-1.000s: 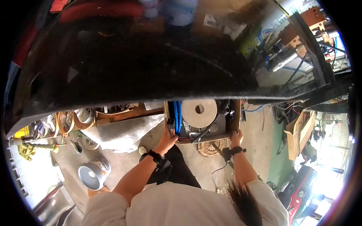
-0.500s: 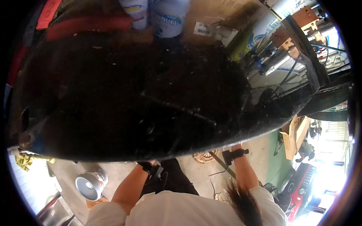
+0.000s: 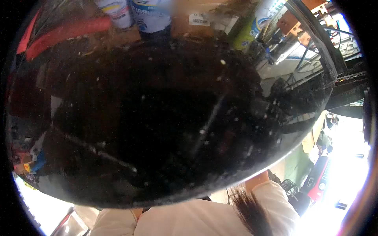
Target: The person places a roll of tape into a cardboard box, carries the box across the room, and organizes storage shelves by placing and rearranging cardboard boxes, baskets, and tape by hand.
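Observation:
A large dark, glossy, scratched panel (image 3: 157, 118) fills most of the head view, very close to the camera. Its curved lower edge passes just above my white shirt (image 3: 185, 222). My right forearm (image 3: 256, 180) runs up behind the panel at the lower right. At the lower left only my left sleeve (image 3: 115, 221) and a sliver of arm show. Both hands are hidden by the panel, so what they hold or touch cannot be seen.
At the top are white-and-blue tubs (image 3: 151, 15), a cardboard box (image 3: 220, 8) and a red strip (image 3: 71, 35); whether reflected or seen through the panel, I cannot tell. A red-and-black machine (image 3: 317, 188) stands at the lower right. Black bars (image 3: 348, 84) stick out at right.
The panel's lower edge now sits lower in the view, covering both wrists, my legs and the grey metal drum on the floor. The tubs and box have shifted up and left.

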{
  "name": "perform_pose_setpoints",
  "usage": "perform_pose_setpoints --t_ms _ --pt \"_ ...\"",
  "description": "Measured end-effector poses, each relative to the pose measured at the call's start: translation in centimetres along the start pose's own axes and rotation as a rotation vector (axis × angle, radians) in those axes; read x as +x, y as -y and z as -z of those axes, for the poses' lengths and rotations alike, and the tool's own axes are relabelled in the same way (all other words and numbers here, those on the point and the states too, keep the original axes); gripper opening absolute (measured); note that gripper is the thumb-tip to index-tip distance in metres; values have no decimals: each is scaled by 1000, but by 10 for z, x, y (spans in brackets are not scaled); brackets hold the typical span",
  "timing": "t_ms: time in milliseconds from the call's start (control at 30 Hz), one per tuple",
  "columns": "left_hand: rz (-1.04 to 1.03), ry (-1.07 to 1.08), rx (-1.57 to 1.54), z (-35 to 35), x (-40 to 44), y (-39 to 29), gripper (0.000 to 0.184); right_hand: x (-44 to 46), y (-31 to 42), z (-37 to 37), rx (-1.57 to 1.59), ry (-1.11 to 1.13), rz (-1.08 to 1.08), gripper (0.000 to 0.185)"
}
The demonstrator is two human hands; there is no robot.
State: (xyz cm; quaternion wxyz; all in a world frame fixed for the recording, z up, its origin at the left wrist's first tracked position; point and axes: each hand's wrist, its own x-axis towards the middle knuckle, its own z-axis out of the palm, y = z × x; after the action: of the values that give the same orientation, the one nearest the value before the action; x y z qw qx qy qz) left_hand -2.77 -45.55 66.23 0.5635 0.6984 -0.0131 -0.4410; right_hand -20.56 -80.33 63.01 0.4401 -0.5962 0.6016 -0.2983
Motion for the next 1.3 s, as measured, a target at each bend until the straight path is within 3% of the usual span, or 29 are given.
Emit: perform_pose_setpoints --t_ms 100,133,367,467,567,667,767,833,933,1067,1167,1200,1233,1300 --pt "-2 2 9 2 1 -3 39 -13 -3 -7 303 68 -104 48" --pt "-5 3 13 3 3 -5 39 -14 -3 -6 364 130 -417 56" --pt "-27 -10 42 6 10 -13 34 22 -91 -39 871 4 -534 20" --pt "-51 -13 56 8 18 -15 33 1 -46 -29 255 -94 79 26" --pt "-82 -23 87 10 26 -21 32 -3 -31 -22 156 10 -159 32" --pt "-127 -36 130 8 37 -33 32 32 -107 -28 -67 -197 231 36" --pt "-168 -66 203 14 55 -53 32 9 -49 -27 367 -20 -259 47" --pt "-207 -116 268 15 71 -72 32 -1 -24 -15 322 76 -172 32" --pt "-227 -190 384 9 109 -107 33 14 6 -23 210 122 -57 32" --pt "-192 -277 469 -4 151 -140 34 46 7 -37 220 -137 -254 39" --pt "-171 -299 526 -15 175 -156 36 70 6 -36 221 -185 -257 45" --pt "-162 -308 536 -15 185 -167 37 112 -22 -39 366 217 -168 53" --pt "-144 -307 545 -16 191 -172 37 147 -41 -53 437 264 -132 56" --pt "-136 -227 482 -15 191 -179 39 124 12 -45 297 109 -245 56"
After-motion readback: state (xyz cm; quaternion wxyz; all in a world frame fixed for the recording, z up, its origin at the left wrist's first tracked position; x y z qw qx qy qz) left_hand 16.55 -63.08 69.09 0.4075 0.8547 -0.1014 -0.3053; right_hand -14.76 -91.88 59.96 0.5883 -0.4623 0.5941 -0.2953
